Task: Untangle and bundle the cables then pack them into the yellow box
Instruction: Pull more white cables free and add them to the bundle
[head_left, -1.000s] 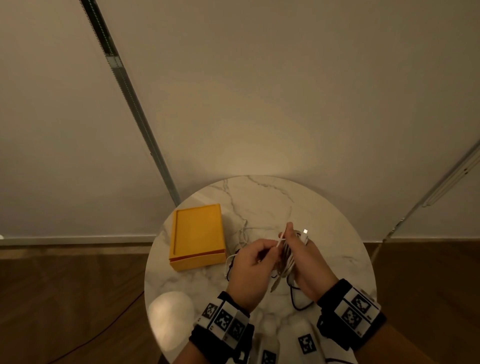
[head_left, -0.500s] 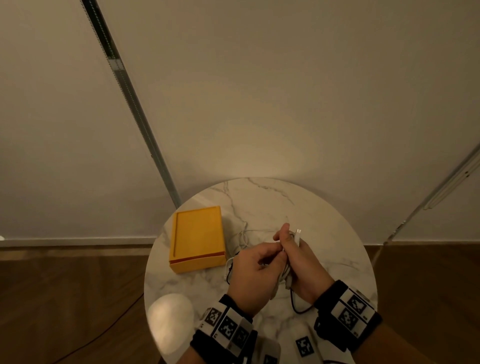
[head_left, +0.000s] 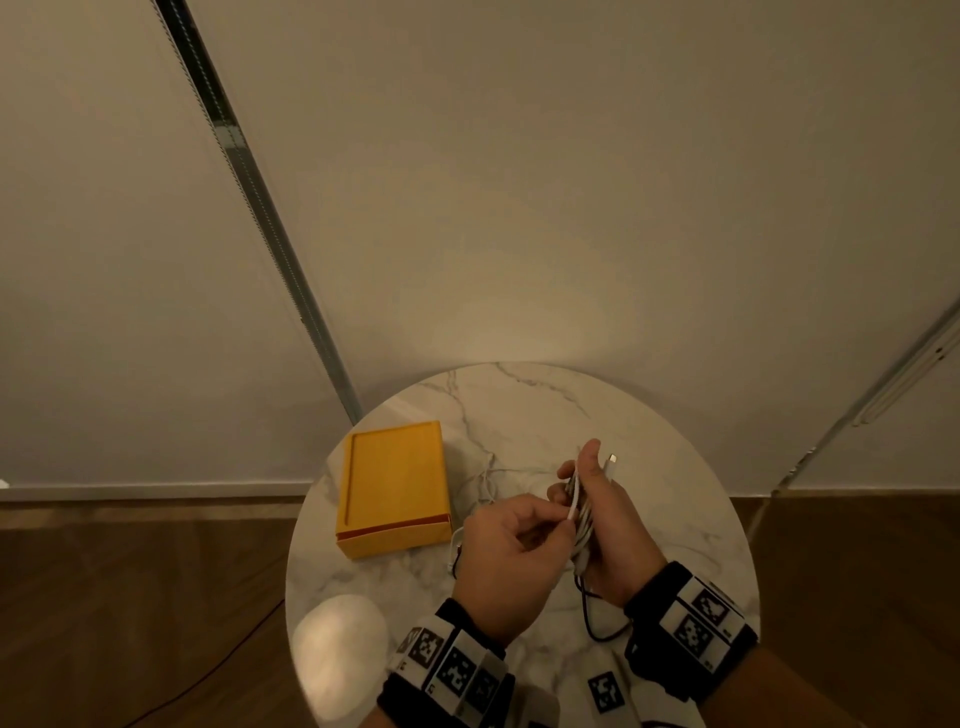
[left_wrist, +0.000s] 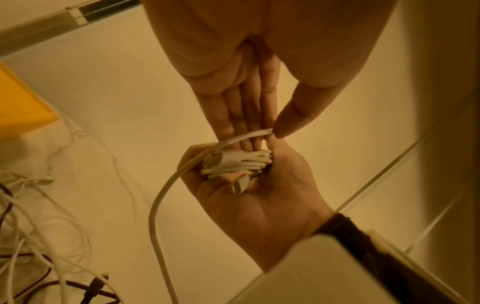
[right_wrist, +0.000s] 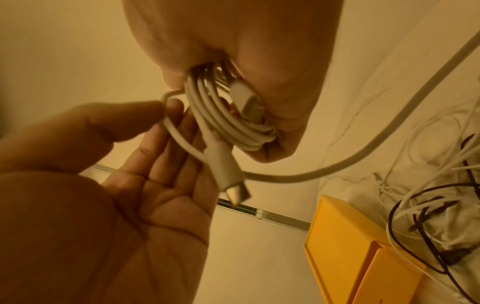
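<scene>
My right hand grips a coil of white cable over the round marble table, thumb up, with one plug tip poking out above it. My left hand pinches the loose strand of the same white cable between thumb and fingers, right beside the coil. A white plug hangs below the coil. The yellow box lies flat on the table, left of both hands.
A tangle of thin white and dark cables lies on the marble table between the box and my hands. A dark cable loop trails near my right wrist. The table stands against a wall, with wooden floor around it.
My left hand has drawn back slightly to the left of the coil, still pinching the loose strand. The right hand keeps its grip on the coil in about the same place.
</scene>
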